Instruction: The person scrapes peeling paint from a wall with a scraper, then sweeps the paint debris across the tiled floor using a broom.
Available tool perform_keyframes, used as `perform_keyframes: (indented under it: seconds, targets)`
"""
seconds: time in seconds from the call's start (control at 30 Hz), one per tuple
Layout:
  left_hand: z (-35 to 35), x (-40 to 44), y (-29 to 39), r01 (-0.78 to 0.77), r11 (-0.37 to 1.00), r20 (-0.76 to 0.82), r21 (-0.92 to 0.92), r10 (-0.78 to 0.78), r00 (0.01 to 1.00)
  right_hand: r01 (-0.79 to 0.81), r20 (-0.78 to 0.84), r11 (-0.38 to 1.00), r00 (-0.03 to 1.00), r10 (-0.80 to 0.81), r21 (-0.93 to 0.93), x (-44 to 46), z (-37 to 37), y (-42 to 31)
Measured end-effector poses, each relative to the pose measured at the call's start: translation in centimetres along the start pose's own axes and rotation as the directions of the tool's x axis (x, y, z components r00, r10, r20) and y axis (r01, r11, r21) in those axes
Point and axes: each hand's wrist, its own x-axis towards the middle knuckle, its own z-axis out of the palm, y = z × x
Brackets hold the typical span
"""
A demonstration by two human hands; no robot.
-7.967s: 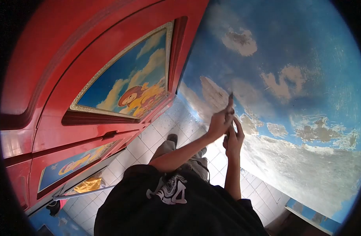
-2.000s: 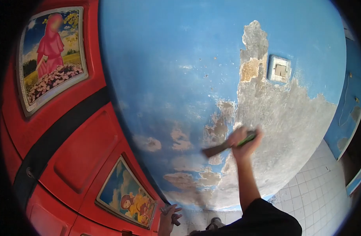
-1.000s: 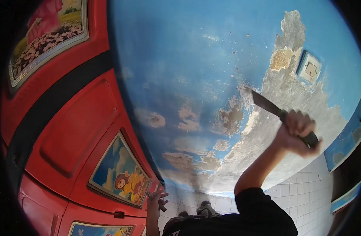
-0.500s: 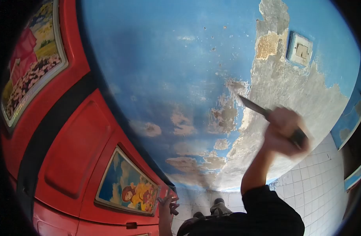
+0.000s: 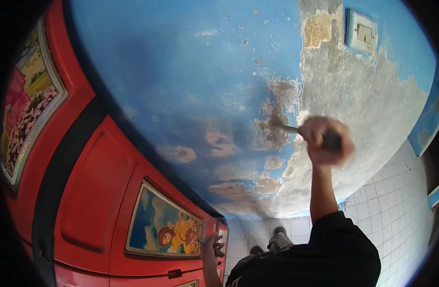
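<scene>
We've got the right hand [image 5: 327, 141] clenched round a bladed tool [image 5: 291, 129], the blurred blade reaching left of the fist over a scraped patch [image 5: 276, 122] on the blue wall [image 5: 157, 71]; whether it touches, we can't tell. Above that hand, a light switch [image 5: 363, 31]. Lower left, we spot the left hand [image 5: 211, 245] near the red cabinet [image 5: 97, 191], fingers half curled, any grasp unclear to us.

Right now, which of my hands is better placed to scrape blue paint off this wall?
Probably your right hand: it holds the bladed tool, pointed at the patchy blue wall, though blur hides any contact. Your left hand is lower, beside the red cabinet, away from the tool.
</scene>
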Motion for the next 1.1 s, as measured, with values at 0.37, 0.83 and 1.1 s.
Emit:
perform_keyframes:
  seconds: [0.37, 0.83, 1.1]
  targets:
    - [1.4, 0.3, -1.0, -0.021, 0.995, 0.133, 0.099, 0.007, 0.991, 0.321, -0.005, 0.938, 0.946, -0.323, 0.134, 0.9, -2.5, -3.1]
    - [2.3, -1.1, -0.6, -0.035, 0.990, 0.190, 0.136, 0.008, 0.982, 0.227, -0.048, 0.960, 0.974, -0.222, 0.166, 0.7, -1.9, -5.7]
    - [2.5, -1.6, -0.9, -0.016, 0.986, 0.153, 0.165, -0.010, 0.988, 0.275, -0.051, 0.944, 0.961, -0.270, 0.182, 0.3, -0.8, -3.3]
